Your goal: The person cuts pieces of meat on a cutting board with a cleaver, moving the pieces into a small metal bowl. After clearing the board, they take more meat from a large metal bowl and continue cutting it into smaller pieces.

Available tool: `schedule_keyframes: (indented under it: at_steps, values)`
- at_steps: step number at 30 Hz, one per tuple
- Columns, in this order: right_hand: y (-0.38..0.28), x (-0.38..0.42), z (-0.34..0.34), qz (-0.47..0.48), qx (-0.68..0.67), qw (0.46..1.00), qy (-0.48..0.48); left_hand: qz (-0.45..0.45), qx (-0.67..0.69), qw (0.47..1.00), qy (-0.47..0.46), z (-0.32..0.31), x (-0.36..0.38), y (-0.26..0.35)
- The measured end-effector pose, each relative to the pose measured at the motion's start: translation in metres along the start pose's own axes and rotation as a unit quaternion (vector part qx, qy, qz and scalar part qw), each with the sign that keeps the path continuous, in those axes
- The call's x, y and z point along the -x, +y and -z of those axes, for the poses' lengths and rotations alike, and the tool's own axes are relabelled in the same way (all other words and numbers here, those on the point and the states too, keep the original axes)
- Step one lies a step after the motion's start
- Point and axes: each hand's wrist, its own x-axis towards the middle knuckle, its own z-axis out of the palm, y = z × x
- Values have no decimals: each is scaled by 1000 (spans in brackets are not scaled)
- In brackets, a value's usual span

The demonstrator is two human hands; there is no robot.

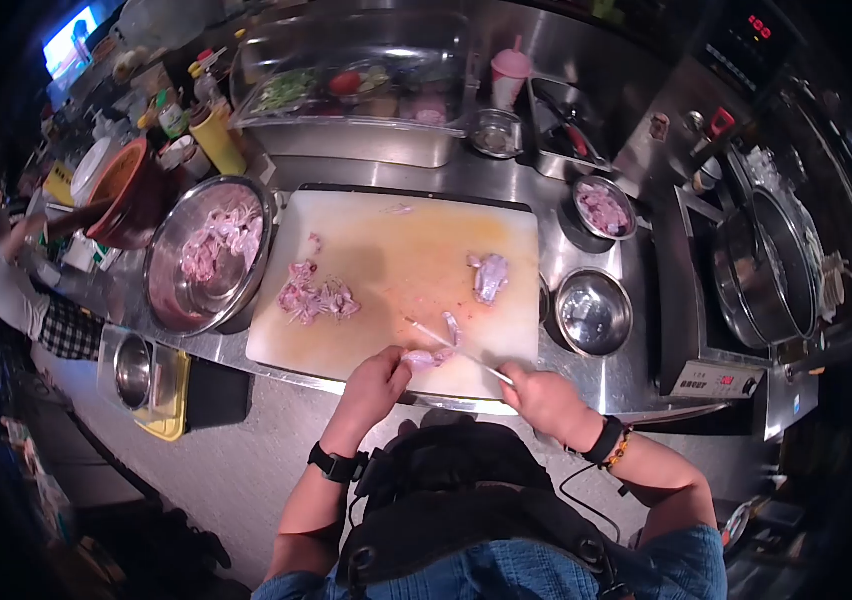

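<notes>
My left hand (381, 378) pinches a small pale-pink piece of raw meat (420, 359) at the near edge of the white cutting board (346, 230). In my right hand (552, 404) is a knife (481, 363), its thin blade pointing up and left across the board, close to that piece. Another slim strip of meat (452, 328) lies just beyond the blade. Farther right on the board sits a larger greyish-pink chunk of meat (489, 278). A loose pile of cut meat (316, 298) is at the board's left.
Left of the board stands a steel bowl (161, 290) with meat; at right are a small bowl of meat (603, 208) and a shiny bowl (594, 313). Behind is a clear-lidded container (346, 125). A cooker with a pot (761, 290) stands far right. Another person (21, 285) is far left.
</notes>
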Motion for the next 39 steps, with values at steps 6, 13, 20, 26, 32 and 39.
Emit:
schedule_keyframes:
  at_steps: [6, 13, 20, 26, 32, 39]
  values:
    - [-20, -37, -6, 64, -22, 995, 72, 35, -145, 989, 1, -7, 28, 19]
    - [27, -2, 10, -71, -203, 977, 7, 34, 25, 997, 68, 17, 12, 0]
    - [29, -7, 14, -128, -311, 937, 92, 7, 103, 994, 47, -33, -34, 3]
    - [-15, -10, 46, -58, -268, 959, 75, 60, -51, 995, 58, -48, -12, -1]
    - [-10, -32, 8, 18, -137, 987, 76, 49, 68, 996, 28, -63, -2, -26]
    - [-59, -28, 67, 41, -259, 946, 192, 13, 120, 992, 30, -61, 0, -27]
